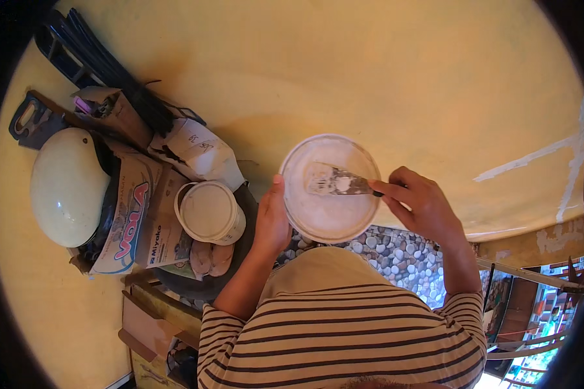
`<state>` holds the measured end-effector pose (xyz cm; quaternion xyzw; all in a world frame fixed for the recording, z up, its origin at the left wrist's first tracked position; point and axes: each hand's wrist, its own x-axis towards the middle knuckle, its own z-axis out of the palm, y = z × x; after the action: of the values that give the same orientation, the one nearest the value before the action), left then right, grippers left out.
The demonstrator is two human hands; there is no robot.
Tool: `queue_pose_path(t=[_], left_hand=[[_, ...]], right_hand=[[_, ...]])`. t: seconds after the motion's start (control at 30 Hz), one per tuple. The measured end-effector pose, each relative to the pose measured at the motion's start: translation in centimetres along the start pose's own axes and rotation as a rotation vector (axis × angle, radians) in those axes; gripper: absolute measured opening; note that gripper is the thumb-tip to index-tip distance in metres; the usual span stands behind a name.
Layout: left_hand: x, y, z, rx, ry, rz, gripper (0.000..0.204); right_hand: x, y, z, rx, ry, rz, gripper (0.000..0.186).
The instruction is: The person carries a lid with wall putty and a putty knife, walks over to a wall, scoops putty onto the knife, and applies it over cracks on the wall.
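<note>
My left hand (273, 217) grips the left side of a round white container (298, 211), thumb up at its rim. I cannot tell how deep it is. White residue coats its inner surface. Between the fingers of my right hand (422, 201) is the dark handle of a putty knife (350, 184). Its worn metal blade, smeared with white paste, reaches left over the middle of the container.
A yellow wall (396, 78) stands ahead, with white patch streaks (525, 159) at right. To the left crowd a white bucket (207, 212), cardboard box (133, 214), pale helmet (70, 188), handsaw (36, 120) and black tubing (117, 65). Pebble-patterned flooring (402, 259) lies below.
</note>
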<state>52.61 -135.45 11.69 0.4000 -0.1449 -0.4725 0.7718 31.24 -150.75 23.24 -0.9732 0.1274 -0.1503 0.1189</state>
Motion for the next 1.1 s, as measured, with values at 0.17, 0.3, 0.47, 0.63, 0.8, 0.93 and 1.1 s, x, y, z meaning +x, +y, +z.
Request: queue_pose_path(t=[0.17, 0.3, 0.47, 0.63, 0.8, 0.93, 1.1], left_hand=[[0.2, -0.4, 0.4, -0.020, 0.025, 0.020, 0.059], [0.0, -0.6, 0.3, 0.024, -0.011, 0.016, 0.059], [0.8, 0.5, 0.8, 0.006, -0.001, 0.042, 0.058], [1.9, 0.7, 1.0, -0.048, -0.014, 0.000, 0.057], [3.3, -0.9, 0.2, -0.101, -0.074, 0.001, 0.057], [3.0, -0.7, -2.0, -0.126, -0.083, 0.033, 0.057], [4.3, -1.6, -2.5, -0.069, -0.136, 0.054, 0.057]], right_hand=[[-0.5, -0.4, 0.1, -0.023, 0.040, 0.033, 0.035], [-0.1, -0.2, 0.6, 0.015, 0.070, -0.018, 0.034], [-0.7, 0.4, -0.9, 0.119, 0.075, 0.105, 0.035], [-0.9, 1.4, -0.7, 0.173, 0.156, 0.101, 0.036], [-2.2, 2.8, -0.2, 0.176, 0.252, 0.139, 0.037], [-2.6, 2.8, -0.2, 0.202, 0.447, 0.101, 0.032], [-4.4, 6.1, -2.8, 0.259, 0.874, 0.084, 0.026]])
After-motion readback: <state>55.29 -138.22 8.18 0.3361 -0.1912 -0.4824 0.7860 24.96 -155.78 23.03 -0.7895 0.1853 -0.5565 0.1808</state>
